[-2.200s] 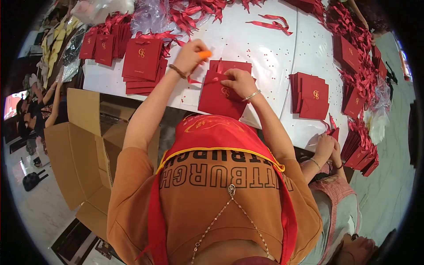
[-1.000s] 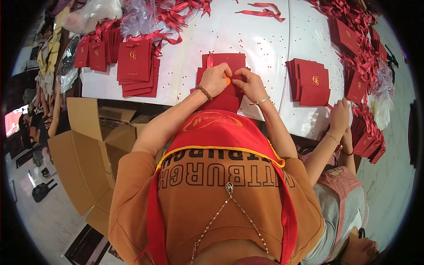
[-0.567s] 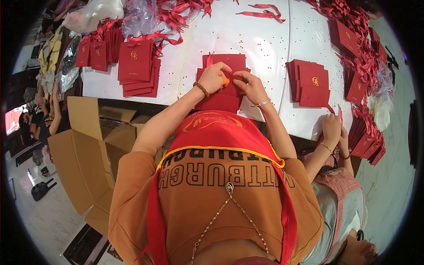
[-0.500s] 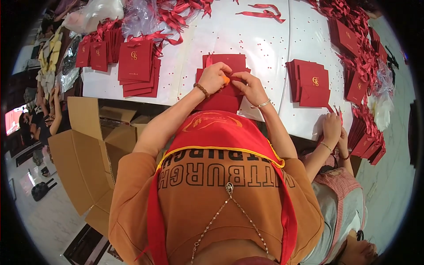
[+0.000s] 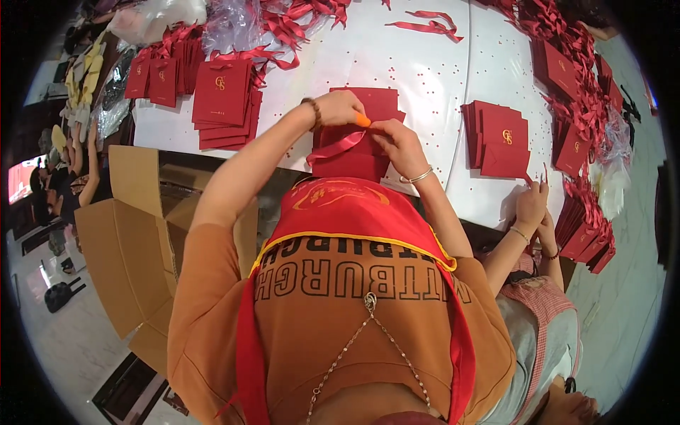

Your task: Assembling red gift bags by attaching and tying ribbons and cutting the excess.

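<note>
Head view, and there's the near table edge just on the wearer's side of the hands, the white table (image 5: 418, 67) reaching away beyond them, dotted with tiny red bits. A loose ribbon loop (image 5: 428, 27) lies well ahead of the hands; one stack of red bags (image 5: 221, 92) stands off to their left, another red stack (image 5: 504, 145) off to their right. Nearer the wearer, left of the hands, gapes a cardboard box (image 5: 117, 265).

Now the hands! Left hand (image 5: 341, 108), fingers drawn together, an orange cover (image 5: 362, 120) at its fingertips. Right hand (image 5: 404, 147) half curled, forefinger close against that orange tip, thumb lower. Between and below them sit the worked red bags (image 5: 358, 166), a red ribbon (image 5: 335, 148) trailing from the fingertips toward the lower left. Whether either hand truly pinches it, I cannot tell; the fingers hide the grip.
</note>
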A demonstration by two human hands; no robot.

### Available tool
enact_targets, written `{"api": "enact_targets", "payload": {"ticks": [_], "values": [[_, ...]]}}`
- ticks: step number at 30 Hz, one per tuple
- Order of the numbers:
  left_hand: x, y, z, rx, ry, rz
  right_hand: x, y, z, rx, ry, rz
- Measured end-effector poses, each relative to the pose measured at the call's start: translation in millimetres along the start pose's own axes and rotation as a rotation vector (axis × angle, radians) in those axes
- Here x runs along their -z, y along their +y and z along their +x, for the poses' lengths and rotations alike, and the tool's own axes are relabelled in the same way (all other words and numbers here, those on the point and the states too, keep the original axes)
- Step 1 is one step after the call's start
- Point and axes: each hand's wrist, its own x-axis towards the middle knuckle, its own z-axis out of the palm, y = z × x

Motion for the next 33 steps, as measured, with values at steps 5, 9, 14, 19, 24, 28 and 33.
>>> {"api": "enact_targets", "payload": {"ticks": [5,9,14,19,24,28,33], "values": [[16.0,14.9,20.9,0.261,-0.309,0.002,-0.9,-11.3,-1.6,0.086,0.059,-0.045],[4.6,22.0,18.5,0.145,-0.158,0.143,-1.3,-10.4,-1.7,0.110,0.098,-0.076],[8.2,-4.6,19.4,0.235,0.279,-0.267,1.5,-9.0,-3.7,0.098,0.066,-0.046],[7.9,-19.3,15.3,0.281,0.269,-0.302,1.9,-9.8,-4.8,0.097,0.069,-0.007],[-3.5,0.3,13.9,0.077,0.459,-0.053,3.5,-15.6,-4.9,0.039,0.040,-0.014],[-10.3,9.2,16.3,0.043,0.617,0.117,1.2,-16.6,-4.5,0.059,0.064,-0.040],[11.9,4.1,22.6,0.120,0.591,-0.685,5.8,-21.9,-2.2,0.141,-0.042,-0.031]]}}
